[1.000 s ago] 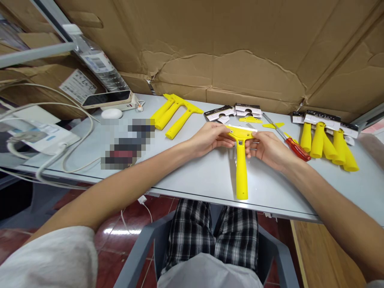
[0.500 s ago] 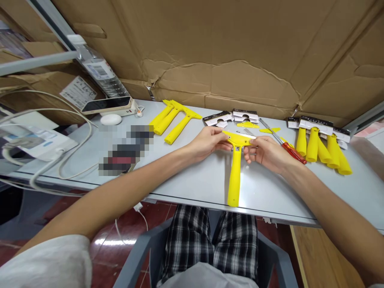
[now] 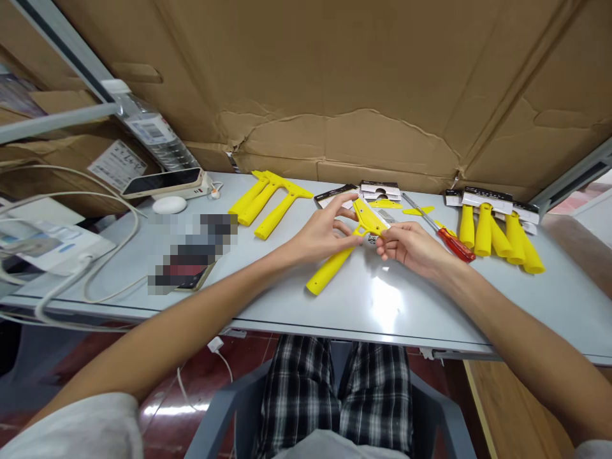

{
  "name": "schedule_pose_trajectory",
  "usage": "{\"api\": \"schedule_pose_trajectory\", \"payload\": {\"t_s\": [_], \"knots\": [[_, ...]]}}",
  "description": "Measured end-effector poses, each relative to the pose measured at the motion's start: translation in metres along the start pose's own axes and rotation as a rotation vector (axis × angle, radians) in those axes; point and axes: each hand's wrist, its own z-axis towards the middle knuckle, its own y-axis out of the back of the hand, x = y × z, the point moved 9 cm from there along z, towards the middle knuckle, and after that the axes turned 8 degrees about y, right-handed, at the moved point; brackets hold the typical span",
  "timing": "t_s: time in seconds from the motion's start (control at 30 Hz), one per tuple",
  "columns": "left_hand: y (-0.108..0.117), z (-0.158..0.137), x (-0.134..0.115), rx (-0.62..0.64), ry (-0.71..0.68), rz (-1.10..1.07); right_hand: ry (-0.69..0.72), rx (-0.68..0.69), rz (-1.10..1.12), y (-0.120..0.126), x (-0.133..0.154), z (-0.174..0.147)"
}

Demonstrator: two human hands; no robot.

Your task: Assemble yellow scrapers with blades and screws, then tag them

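A yellow scraper point(image 3: 329, 271) is held over the table, its handle slanting down to the left and a pale blade strip along its head. My left hand point(image 3: 322, 229) has it at the neck and far end of the head, thumb below and fingers above. The other end of the head is pinched in the fingertips of my right hand point(image 3: 414, 248). Just behind lie loose yellow blade covers point(image 3: 385, 204) and black-and-white cards point(image 3: 381, 190). A screwdriver with a red handle point(image 3: 456, 245) lies to the right of my right hand.
Yellow scrapers without cards point(image 3: 275, 215) lie at the back left, several carded scrapers point(image 3: 484, 229) at the right. A phone point(image 3: 162, 182), a white mouse point(image 3: 169, 204), cables point(image 3: 90, 277) and a water bottle point(image 3: 155, 131) occupy the left. Cardboard point(image 3: 382, 76) walls the back.
The scraper has turned, its handle swinging from pointing straight toward me to the lower left. My left hand has shifted its hold toward the neck; my right hand stays at the head's end.
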Motion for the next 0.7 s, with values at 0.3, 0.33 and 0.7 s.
{"api": "schedule_pose_trajectory", "payload": {"t_s": [0.3,0.33,0.7], "knots": [[-0.016,-0.017,-0.021,-0.073,-0.301,0.657,-0.047,0.099,-0.043,-0.011,-0.011,-0.001],[-0.018,-0.018,-0.021,-0.07,-0.314,0.689,-0.04,0.106,-0.042,-0.012,-0.01,-0.002],[-0.029,-0.019,-0.014,-0.06,-0.126,1.139,-0.066,0.117,-0.066,-0.02,-0.009,-0.007]]}}
